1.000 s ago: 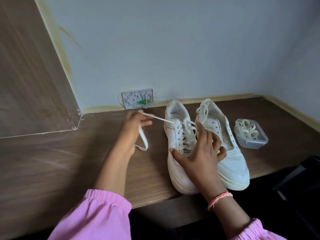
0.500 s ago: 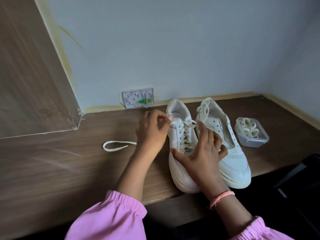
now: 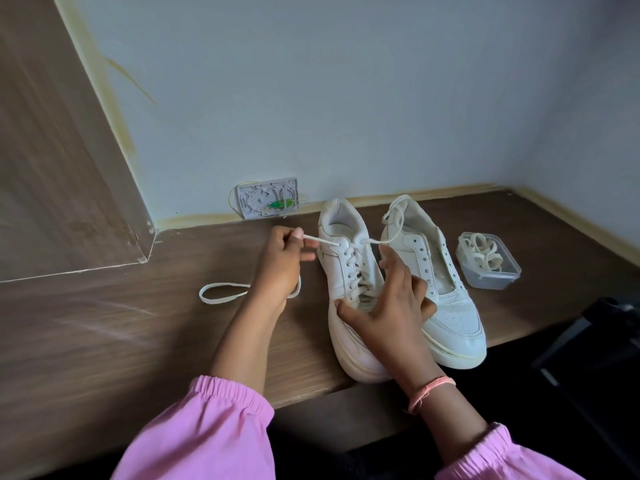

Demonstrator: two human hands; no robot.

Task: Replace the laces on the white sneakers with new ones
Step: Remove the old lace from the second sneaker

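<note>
The brown wooden table point(image 3: 104, 341) carries two white sneakers point(image 3: 349, 271), a clear box of laces point(image 3: 491, 268) right of the fingers, and one loose lace point(image 3: 221, 293) left of them.

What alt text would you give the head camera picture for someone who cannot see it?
A person's left hand pinches a white lace at the top eyelet of the left sneaker, while the right hand rests on that shoe. Beside it on the wooden table stand an unlaced sneaker and a plastic tub of laces.
</note>
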